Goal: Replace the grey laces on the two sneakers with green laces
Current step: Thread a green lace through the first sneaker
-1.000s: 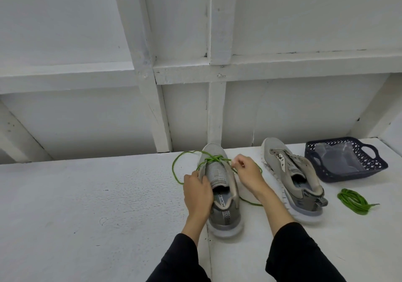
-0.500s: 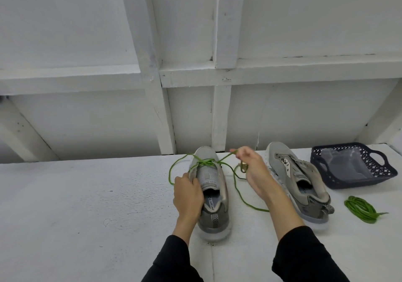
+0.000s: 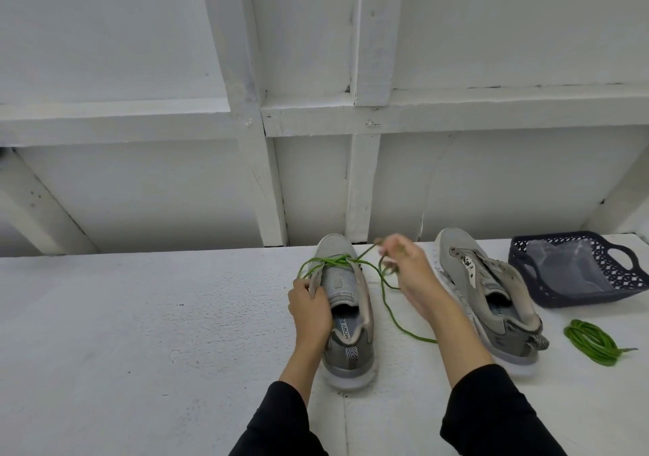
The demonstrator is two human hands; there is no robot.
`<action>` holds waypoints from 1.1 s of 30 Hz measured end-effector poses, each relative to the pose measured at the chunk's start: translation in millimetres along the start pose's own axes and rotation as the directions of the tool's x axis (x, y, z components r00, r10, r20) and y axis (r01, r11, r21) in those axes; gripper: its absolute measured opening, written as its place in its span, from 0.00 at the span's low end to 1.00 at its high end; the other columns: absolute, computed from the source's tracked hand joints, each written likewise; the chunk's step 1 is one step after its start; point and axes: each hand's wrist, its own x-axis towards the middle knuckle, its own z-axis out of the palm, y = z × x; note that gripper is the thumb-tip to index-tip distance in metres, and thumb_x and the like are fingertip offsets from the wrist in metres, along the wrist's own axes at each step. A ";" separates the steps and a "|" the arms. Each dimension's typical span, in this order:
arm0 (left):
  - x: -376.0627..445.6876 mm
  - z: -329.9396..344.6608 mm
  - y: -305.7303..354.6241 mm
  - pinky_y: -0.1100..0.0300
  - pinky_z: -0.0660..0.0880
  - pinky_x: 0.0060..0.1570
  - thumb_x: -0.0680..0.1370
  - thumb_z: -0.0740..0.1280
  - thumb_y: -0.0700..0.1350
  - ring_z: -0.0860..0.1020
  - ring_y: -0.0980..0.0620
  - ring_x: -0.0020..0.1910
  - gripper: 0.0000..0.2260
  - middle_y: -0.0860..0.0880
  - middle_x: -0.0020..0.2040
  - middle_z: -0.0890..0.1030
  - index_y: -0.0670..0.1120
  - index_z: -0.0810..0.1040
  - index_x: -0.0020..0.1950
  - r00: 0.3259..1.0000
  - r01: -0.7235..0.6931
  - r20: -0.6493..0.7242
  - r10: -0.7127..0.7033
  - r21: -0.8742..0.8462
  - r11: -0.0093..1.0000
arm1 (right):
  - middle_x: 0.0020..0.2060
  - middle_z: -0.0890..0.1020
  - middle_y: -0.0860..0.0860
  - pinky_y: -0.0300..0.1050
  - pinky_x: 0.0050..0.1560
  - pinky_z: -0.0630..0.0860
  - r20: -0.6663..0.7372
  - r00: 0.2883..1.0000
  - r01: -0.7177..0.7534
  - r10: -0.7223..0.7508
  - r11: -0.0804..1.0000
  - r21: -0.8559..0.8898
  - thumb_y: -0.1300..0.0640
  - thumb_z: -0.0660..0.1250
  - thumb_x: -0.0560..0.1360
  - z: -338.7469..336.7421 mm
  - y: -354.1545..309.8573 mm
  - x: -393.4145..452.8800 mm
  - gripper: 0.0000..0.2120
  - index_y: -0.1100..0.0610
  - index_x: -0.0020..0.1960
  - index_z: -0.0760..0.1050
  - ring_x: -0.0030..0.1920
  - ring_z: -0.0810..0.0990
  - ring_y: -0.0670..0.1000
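Your left hand (image 3: pixel 310 309) grips the near sneaker (image 3: pixel 346 308) mid-table; your right hand (image 3: pixel 404 269) pinches its green lace (image 3: pixel 386 294), raised. The second sneaker (image 3: pixel 488 297) and spare lace (image 3: pixel 593 341) lie toward the right edge.

- On the insole (image 3: pixel 346 329) of the left sneaker (image 3: pixel 346 309), low in the middle of the frame, grey capitals run lengthwise and read "MORY FO"; the left hand (image 3: pixel 310 309) and the sneaker's collar cut off the rest of the wording.
- The tongue (image 3: pixel 469 265) of the right sneaker (image 3: pixel 491 294), right of centre, bears a dark printed mark, too small and blurred to read.
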 end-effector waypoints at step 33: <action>34.8 -13.9 35.7 0.47 0.67 0.67 0.62 0.65 0.52 0.72 0.47 0.64 0.36 0.49 0.65 0.75 0.49 0.70 0.71 0.924 0.019 0.370 -0.092 0.196 0.981 | 0.26 0.61 0.53 0.41 0.28 0.67 -0.266 0.950 -0.119 0.166 0.976 0.183 0.64 0.66 0.75 1.2 44.0 8.7 0.19 0.55 0.30 0.61 0.23 0.61 0.48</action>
